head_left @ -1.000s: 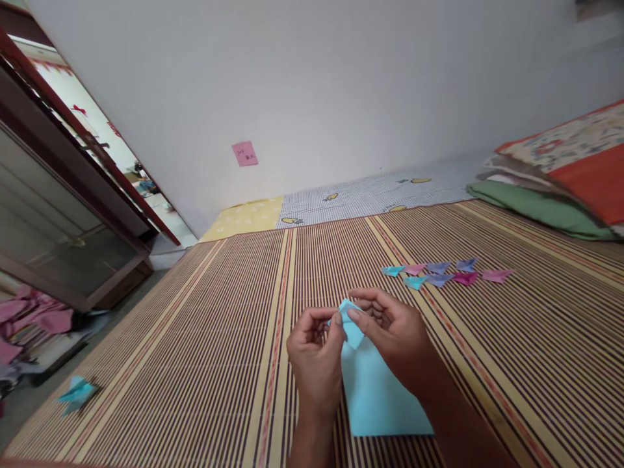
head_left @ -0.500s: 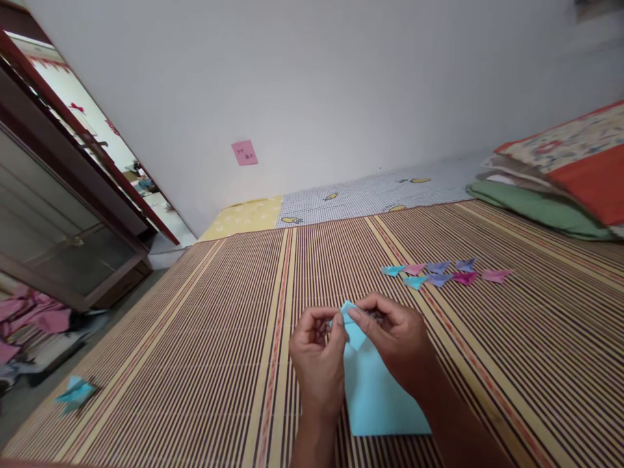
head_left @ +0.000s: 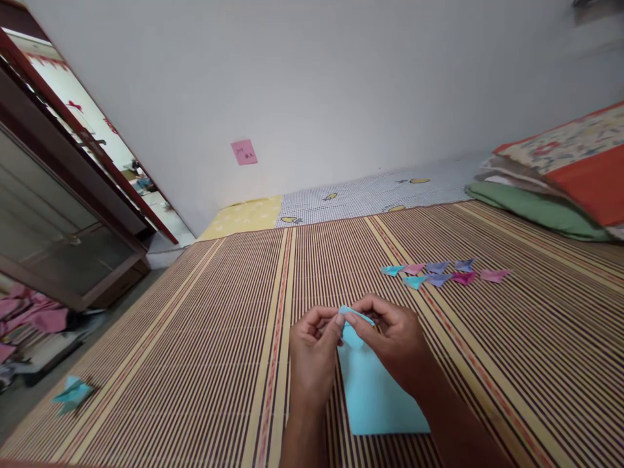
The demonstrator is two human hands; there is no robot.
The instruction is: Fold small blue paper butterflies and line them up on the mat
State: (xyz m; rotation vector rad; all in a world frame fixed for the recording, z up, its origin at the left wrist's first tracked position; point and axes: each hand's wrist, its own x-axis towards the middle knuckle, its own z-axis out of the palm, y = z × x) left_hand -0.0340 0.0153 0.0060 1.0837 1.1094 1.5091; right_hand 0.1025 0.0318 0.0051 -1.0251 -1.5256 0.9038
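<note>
1. Here's the left hand (head_left: 314,354), rising from below, thumb and index finger clamped on the left side of a small folded paper (head_left: 351,337).
2. Across from it, the right hand (head_left: 397,341) slants in from the lower right, thumb laid over the front, fingers curled and clamped on that same paper.
3. Thumb tips nearly meet, the fold between them, above a blue sheet (head_left: 385,403) on the striped mat (head_left: 195,364).

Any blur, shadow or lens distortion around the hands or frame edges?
Head view: the folded light-blue paper between left hand and right hand looks soft, creases hard to read; head view: faint shade on the flat light-blue paper sheet beneath, no harsh glare; head view: the brown-framed door leans steeply at left, probably wide-angle distortion.
</note>
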